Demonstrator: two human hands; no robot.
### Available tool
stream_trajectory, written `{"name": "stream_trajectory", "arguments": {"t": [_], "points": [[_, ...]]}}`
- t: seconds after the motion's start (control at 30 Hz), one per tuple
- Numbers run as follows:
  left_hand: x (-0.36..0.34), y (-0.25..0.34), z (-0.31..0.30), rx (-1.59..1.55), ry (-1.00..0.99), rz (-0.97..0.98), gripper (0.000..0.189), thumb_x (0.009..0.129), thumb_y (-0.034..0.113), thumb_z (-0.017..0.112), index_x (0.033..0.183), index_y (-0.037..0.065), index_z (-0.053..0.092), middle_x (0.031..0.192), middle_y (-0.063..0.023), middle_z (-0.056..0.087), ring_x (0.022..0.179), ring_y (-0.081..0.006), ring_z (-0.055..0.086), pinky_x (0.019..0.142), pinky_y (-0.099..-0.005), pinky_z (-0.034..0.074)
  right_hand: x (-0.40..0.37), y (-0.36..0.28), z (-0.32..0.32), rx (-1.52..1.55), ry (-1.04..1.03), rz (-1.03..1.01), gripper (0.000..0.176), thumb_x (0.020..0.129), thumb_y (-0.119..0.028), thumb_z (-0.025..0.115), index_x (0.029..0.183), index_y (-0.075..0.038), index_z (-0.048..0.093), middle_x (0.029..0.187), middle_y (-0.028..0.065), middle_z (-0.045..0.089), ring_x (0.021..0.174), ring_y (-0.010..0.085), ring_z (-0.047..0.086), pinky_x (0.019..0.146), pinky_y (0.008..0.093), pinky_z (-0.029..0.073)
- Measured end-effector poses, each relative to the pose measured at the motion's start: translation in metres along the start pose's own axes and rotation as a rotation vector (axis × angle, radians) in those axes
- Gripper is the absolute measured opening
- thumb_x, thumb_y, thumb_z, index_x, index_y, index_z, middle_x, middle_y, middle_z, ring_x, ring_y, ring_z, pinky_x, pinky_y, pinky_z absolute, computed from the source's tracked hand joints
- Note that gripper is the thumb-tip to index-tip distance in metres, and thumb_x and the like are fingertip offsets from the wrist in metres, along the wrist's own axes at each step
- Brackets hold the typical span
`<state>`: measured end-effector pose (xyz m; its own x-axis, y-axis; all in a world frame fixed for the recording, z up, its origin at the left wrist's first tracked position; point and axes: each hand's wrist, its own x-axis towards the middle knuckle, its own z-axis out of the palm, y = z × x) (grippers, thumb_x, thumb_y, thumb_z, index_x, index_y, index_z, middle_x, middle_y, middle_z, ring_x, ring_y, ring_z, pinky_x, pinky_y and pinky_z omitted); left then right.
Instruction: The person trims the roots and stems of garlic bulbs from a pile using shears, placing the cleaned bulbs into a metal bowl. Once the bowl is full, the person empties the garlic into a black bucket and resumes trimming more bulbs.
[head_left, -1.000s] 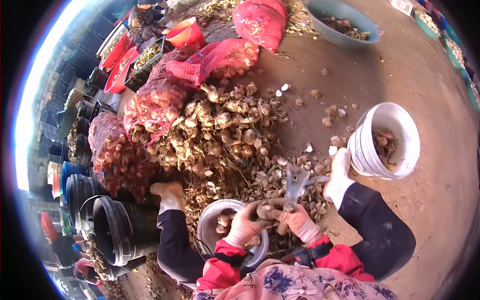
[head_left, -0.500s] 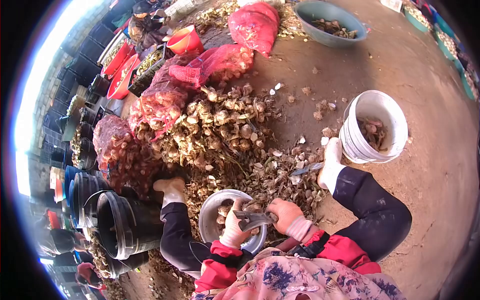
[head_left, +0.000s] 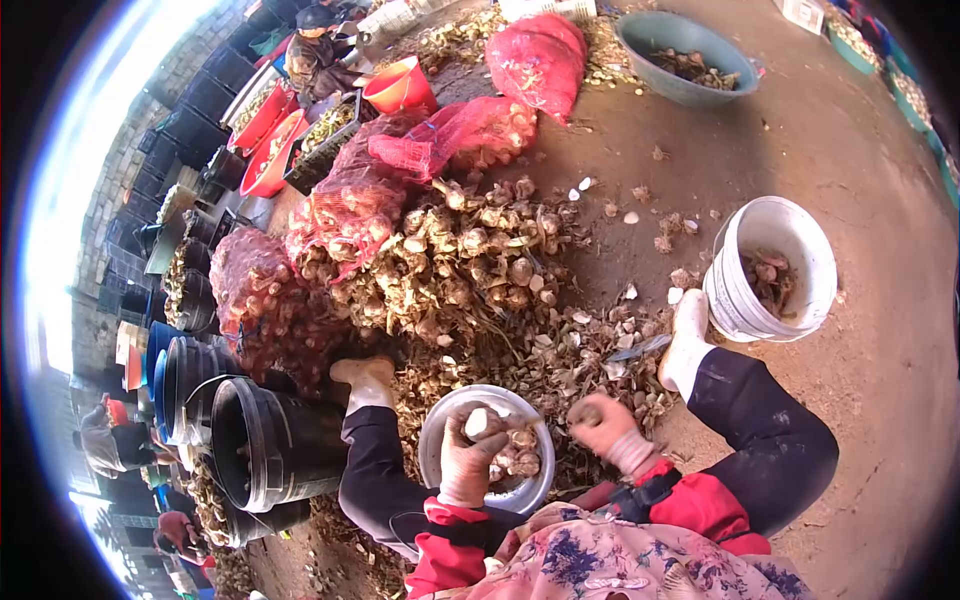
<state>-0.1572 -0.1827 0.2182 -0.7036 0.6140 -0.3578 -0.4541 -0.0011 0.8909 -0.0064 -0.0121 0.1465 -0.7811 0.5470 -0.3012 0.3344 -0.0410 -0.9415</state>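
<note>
My gloved left hand (head_left: 466, 468) is closed around a garlic bulb (head_left: 482, 424), whose white cut face points up. It is over a pale round basin (head_left: 431, 440) between my legs, with trimmed garlic bulbs (head_left: 518, 456) inside. To the basin's right, my gloved right hand (head_left: 608, 430) is closed on a knife, mostly hidden by the fingers and smeared by motion. Beyond the basin rises a heap of garlic with dry stalks (head_left: 460, 250). Loose skins and cut stalks (head_left: 560, 360) cover the ground beside it.
A white bucket (head_left: 728, 285) with scraps stands by my right foot. Black buckets (head_left: 262, 450) are at my left. Red mesh sacks (head_left: 250, 290) of garlic line the heap's far side. A green tub (head_left: 640, 70) is farther back. Other people (head_left: 315, 60) sit at the left.
My hands have moved apart, the right one going right with the knife. The bulb in my left hand now shows a white cut face. The whole view has shifted slightly.
</note>
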Motion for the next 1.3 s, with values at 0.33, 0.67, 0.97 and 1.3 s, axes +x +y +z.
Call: {"name": "stream_trajectory", "arguments": {"t": [0.33,0.67,0.97,1.3], "points": [[0.0,0.003,0.047,-0.7,-0.334,-0.098,0.042,0.07,-0.003,0.062,0.11,0.009,0.055,0.111,-0.0078,0.059,0.108,-0.0242,0.057,0.095,-0.0396,0.044,0.013,0.091,0.039,0.219,-0.194,0.09,0.022,0.074,-0.011,0.067,0.094,-0.004,0.066,0.083,0.0056,0.065,0.073,0.0169,0.06,0.069,0.0305,0.049],[0.097,-0.047,-0.044,0.853,0.005,0.031,0.054,0.074,0.021,0.078,0.121,0.003,0.059,0.108,-0.0143,0.065,0.101,-0.0229,0.063,0.089,-0.032,0.049,0.035,0.077,0.024,0.42,0.305,0.354,0.021,0.068,0.004,0.072,0.087,-0.005,0.067,0.078,-0.0018,0.064,0.069,0.01,0.057,0.066,0.0265,0.048],[0.314,-0.105,0.076,1.429,-0.044,-0.021,0.06,0.075,0.038,0.073,0.12,0.007,0.049,0.106,-0.0214,0.064,0.096,-0.0381,0.063,0.084,-0.0417,0.05,0.052,0.055,0.02,0.596,0.306,0.595,0.022,0.069,0.004,0.072,0.089,-0.005,0.067,0.081,-0.0022,0.064,0.069,0.0094,0.056,0.064,0.0253,0.046],[0.135,-0.052,0.035,0.059,-0.384,-0.508,0.084,0.075,-0.009,0.069,0.145,0.008,0.026,0.136,-0.0162,0.044,0.112,-0.025,0.056,0.087,-0.0393,0.052,0.058,0.01,-0.019,0.912,0.331,0.176,0.032,0.085,-0.01,0.071,0.114,-0.002,0.062,0.094,0.0037,0.066,0.079,0.0136,0.063,0.071,0.0264,0.053]]}}
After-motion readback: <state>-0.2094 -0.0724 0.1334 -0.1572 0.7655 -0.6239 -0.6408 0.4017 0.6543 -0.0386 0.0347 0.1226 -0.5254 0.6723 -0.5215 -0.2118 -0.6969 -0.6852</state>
